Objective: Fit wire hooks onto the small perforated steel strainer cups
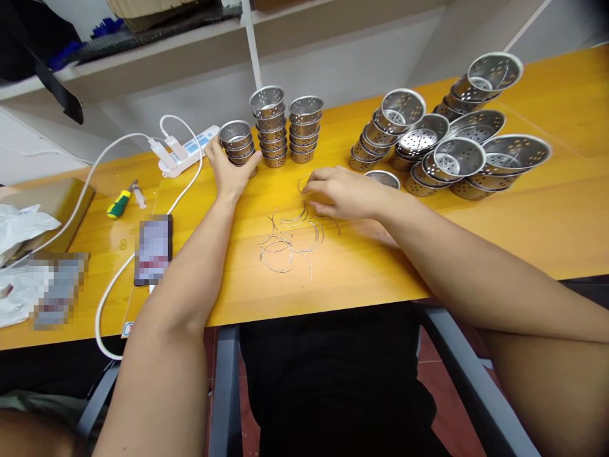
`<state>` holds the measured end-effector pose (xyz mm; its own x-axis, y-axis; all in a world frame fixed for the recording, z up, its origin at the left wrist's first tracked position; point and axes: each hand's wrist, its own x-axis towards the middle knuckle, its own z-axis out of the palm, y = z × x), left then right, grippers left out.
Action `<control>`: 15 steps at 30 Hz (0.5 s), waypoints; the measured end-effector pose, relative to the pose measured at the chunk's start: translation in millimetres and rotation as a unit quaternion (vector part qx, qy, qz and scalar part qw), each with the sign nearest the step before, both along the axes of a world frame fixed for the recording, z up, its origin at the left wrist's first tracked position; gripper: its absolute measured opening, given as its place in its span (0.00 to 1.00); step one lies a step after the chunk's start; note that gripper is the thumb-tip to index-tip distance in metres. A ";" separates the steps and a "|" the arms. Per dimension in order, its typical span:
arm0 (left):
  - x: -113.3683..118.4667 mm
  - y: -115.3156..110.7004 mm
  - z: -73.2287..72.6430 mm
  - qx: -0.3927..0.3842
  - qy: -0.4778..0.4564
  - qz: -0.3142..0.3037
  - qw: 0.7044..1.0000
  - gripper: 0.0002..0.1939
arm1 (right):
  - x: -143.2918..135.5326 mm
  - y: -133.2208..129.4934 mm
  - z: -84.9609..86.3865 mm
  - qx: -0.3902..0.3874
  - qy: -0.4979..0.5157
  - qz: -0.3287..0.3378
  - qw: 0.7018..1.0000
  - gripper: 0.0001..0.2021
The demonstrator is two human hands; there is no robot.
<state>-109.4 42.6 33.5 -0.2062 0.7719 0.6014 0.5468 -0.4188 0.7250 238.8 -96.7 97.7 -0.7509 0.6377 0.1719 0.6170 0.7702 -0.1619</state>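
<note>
My left hand [227, 170] is wrapped around the lower part of a short stack of perforated metal cups [236, 134], thumb on its right side. My right hand [335, 192] hovers over the table with its fingers curled together. A thin curved metal wire [299, 183] shows at its fingertips and appears pinched there. Just below lie several loose curved wires [277, 254] in a scattered pile. Partly hidden behind my right hand is a single metal cup [383, 179].
Two taller cup stacks [269, 130] stand right of my left hand. Several leaning stacks [459, 158] fill the right side. Leftward are a white power strip [188, 152], a cable, a green-yellow screwdriver [120, 203], a phone [153, 251] and a cardboard box [71, 203].
</note>
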 end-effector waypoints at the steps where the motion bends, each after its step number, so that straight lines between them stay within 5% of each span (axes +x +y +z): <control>1: 3.2 -2.5 2.3 0.004 -0.008 -0.012 1.000 0.58 | 0.0 0.6 -0.2 -0.004 0.002 -0.003 1.000 0.18; 7: 13.1 -18.7 13.5 -0.006 0.027 0.008 1.000 0.45 | -1.6 2.2 -3.7 -0.037 0.000 0.014 0.999 0.18; 15: 15.7 -18.3 16.6 -0.010 0.117 -0.032 0.993 0.53 | -1.6 1.7 -3.9 -0.045 0.011 0.019 0.999 0.17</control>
